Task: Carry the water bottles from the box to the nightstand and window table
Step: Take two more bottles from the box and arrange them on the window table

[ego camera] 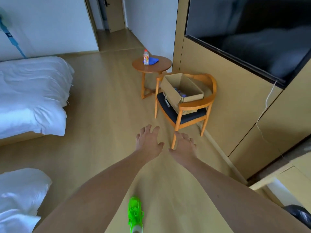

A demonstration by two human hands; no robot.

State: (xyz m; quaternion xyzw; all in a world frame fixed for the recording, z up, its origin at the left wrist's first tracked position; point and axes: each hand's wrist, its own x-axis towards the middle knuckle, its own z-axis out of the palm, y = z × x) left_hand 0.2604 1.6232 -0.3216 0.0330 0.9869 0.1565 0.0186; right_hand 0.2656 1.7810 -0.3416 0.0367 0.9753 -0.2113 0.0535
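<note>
An open cardboard box [170,91] sits on a wooden armchair [208,96] by the right wall. Inside it I glimpse bottles [180,93], mostly hidden by the box walls. One clear water bottle [146,57] with a red cap stands upright on a small round wooden table [159,66] beyond the chair. My left hand [149,142] and my right hand [182,145] are stretched out side by side over the floor, short of the chair, fingers spread and holding nothing.
A blue cloth [154,60] lies on the round table next to the bottle. White-covered beds [32,96] fill the left side. A wall unit with a dark screen [252,31] runs along the right. My green shoe [135,214] is on the wooden floor. A doorway opens at the back.
</note>
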